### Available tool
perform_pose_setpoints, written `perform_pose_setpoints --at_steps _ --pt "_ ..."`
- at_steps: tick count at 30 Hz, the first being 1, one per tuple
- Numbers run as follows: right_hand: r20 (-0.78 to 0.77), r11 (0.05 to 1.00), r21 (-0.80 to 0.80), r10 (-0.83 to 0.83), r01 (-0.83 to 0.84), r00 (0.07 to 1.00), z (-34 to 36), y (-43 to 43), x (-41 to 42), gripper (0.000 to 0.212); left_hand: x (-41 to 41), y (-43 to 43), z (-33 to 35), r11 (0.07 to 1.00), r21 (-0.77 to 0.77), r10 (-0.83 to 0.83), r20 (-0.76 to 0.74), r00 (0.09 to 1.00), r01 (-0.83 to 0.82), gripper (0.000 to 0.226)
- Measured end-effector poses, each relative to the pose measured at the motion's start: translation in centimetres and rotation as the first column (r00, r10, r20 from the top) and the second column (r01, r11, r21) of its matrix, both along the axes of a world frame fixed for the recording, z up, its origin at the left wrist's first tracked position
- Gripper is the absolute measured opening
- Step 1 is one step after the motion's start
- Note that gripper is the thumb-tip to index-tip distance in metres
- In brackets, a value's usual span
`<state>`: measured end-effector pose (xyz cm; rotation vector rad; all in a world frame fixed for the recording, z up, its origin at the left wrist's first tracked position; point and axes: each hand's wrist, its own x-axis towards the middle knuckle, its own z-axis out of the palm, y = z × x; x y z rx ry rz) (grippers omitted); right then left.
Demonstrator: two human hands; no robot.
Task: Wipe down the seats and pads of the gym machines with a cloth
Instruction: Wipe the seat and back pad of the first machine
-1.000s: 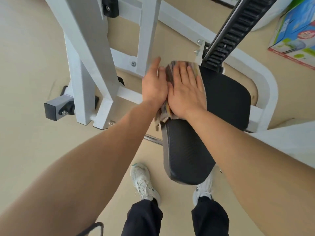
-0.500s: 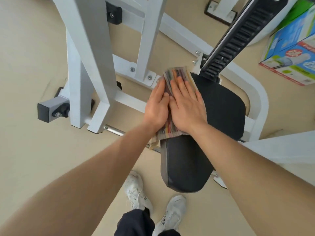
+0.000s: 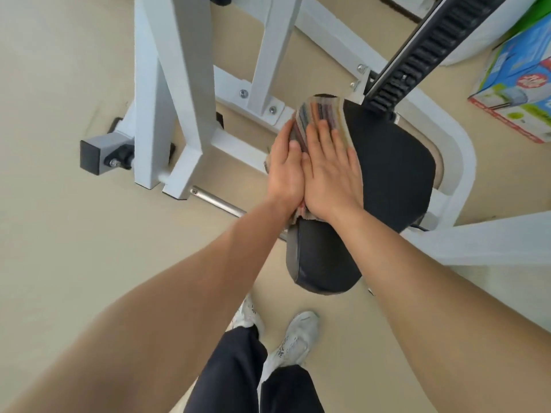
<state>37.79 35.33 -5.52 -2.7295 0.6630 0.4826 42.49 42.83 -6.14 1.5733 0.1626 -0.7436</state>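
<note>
Head view: a black seat (image 3: 387, 174) is seen at the centre of the frame, mounted on a white frame (image 3: 176, 84) that fills the upper left and curves round the seat's right side. A striped cloth (image 3: 320, 114) is laid over the seat's left edge, reaching from the seat's top end down to just below the wrists, where a frayed corner shows.

The left hand (image 3: 286, 171) is pressed flat on the cloth at the seat's left edge, fingers straight and together, gripping nothing. The right hand (image 3: 331, 171) is laid flat beside it, touching it along the inner edge, fingers extended over the cloth, palm down, also open and gripping nothing. Both forearms are stretched in from the lower corners of the frame.

A black toothed rail (image 3: 423, 46) is slanted from the upper right down to the seat's top end. A chrome rod (image 3: 217, 201) is seen projecting from the foot of the frame, left of centre, toward the seat. A coloured box (image 3: 518, 84) is lying on the beige floor (image 3: 59, 234) at the right edge. At the bottom centre, dark trousers (image 3: 238, 368) and white shoes (image 3: 295, 338) are visible on the floor, just below the seat's near end.
</note>
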Motion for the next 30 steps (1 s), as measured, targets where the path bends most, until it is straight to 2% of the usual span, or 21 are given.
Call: perform_pose_setpoints --at_steps 5,8,10,14,18,23,26,28,30 --pt "-0.009 0.995 0.002 0.097 -0.097 0.995 2.5 2.1 -6.7 0.059 -7.2 3.4 0.5 0.994 -0.108 -0.034 -0.064 0.997 0.026 0.054" --pt "-0.024 0.991 0.031 0.132 -0.131 0.991 4.0 3.6 -10.7 0.058 -11.5 5.2 1.4 0.995 -0.101 -0.004 -0.158 0.987 -0.012 0.052" --pt "-0.012 0.987 0.077 0.139 -0.138 0.99 4.2 3.5 -11.5 0.058 -12.5 5.7 1.7 0.993 -0.111 0.017 -0.168 0.986 -0.036 0.053" --pt "0.041 0.981 0.108 0.16 -0.164 0.986 2.5 0.6 -7.1 0.057 -7.8 4.3 0.1 0.989 -0.117 -0.101 -0.066 0.993 0.093 0.06" --pt "0.042 0.988 0.07 0.135 -0.137 0.99 1.0 -0.7 -3.9 0.058 -4.1 2.0 -0.6 0.991 -0.003 -0.136 0.036 0.99 0.136 0.065" --pt "0.109 0.995 -0.012 0.096 -0.096 0.989 2.2 2.2 -8.7 0.059 -8.3 4.1 1.0 0.991 -0.037 -0.128 -0.017 0.992 0.127 0.054" --pt "0.2 0.997 -0.064 0.054 -0.042 0.978 2.8 4.5 -12.0 0.055 -11.6 5.6 2.0 0.993 -0.037 -0.117 -0.037 0.992 0.116 0.051" --pt "0.285 0.997 -0.076 -0.006 0.029 0.959 2.5 6.4 -14.8 0.053 -13.6 7.0 2.3 0.981 0.01 -0.195 0.043 0.98 0.194 0.053" --pt "0.377 0.994 -0.094 -0.023 0.063 0.926 1.3 7.8 -17.3 0.05 -15.2 8.5 2.2 0.948 0.138 -0.309 0.198 0.93 0.286 0.056"
